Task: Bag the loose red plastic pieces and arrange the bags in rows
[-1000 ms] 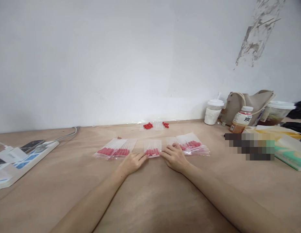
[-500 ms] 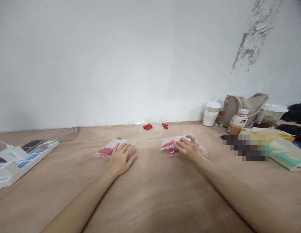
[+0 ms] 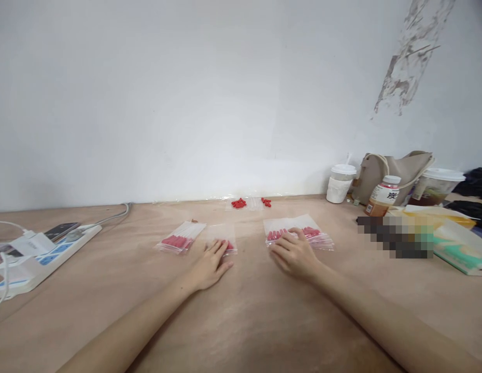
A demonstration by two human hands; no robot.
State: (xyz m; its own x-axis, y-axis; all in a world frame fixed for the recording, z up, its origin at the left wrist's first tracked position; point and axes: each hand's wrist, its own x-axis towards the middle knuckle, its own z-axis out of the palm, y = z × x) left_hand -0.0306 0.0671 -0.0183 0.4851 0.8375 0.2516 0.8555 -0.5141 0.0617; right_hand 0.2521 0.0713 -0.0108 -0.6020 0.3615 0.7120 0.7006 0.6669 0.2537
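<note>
My left hand (image 3: 210,265) lies palm down with its fingers stretched out on a clear zip bag (image 3: 221,232) that has small red pieces in it. Just left of that bag is a small pile of similar bags (image 3: 179,239), also with red pieces inside. My right hand (image 3: 297,255) rests over the near edge of another stack of these bags (image 3: 313,233). Its fingers are slightly bent, spread across the top bag, and they partly cover the row of red pieces.
Loose red pieces (image 3: 238,203) and clear plastic lie by the wall. To the left are a power strip (image 3: 50,261) and a phone (image 3: 61,231). At the right stand a lidded cup (image 3: 340,185), a bottle (image 3: 383,197), a bag (image 3: 406,168) and a tissue pack (image 3: 464,248).
My left hand has slid right with one bag, parting it from the left pile. My right hand has come down lower and flatter on its stack, whose top bag now lies spread out.
</note>
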